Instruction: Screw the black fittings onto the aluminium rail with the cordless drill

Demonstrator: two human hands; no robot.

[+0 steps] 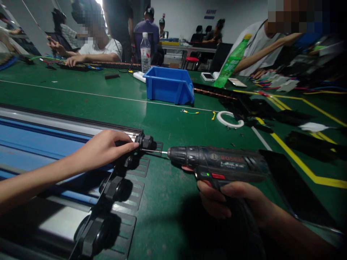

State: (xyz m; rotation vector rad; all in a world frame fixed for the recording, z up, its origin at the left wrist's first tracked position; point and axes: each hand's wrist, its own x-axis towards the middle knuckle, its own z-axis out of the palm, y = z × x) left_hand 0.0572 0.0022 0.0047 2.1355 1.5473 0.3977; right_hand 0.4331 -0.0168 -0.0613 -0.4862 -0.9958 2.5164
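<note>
My right hand (238, 202) is wrapped round the handle of a black Bosch cordless drill (217, 160), a finger at its trigger. The drill's thin bit (164, 152) points left at the end of a long metal housing (40, 135) with blue strips inside. At that end my left hand (108, 146) is closed in a pinch beside a small black cable gland (147, 141); what lies between the fingertips is hidden. Nearer to me, larger black cable glands (115, 188) stick out of the end plate, with slotted black tabs (124, 231) beside them.
A blue bin (169, 86) stands mid-table, near a water bottle (145, 54) and a tilted green bottle (233, 63). A white tape ring (230, 120) and short yellow-green wires (191, 112) lie on the green table (114, 99). A dark phone-like slab (298, 191) lies right. People sit across.
</note>
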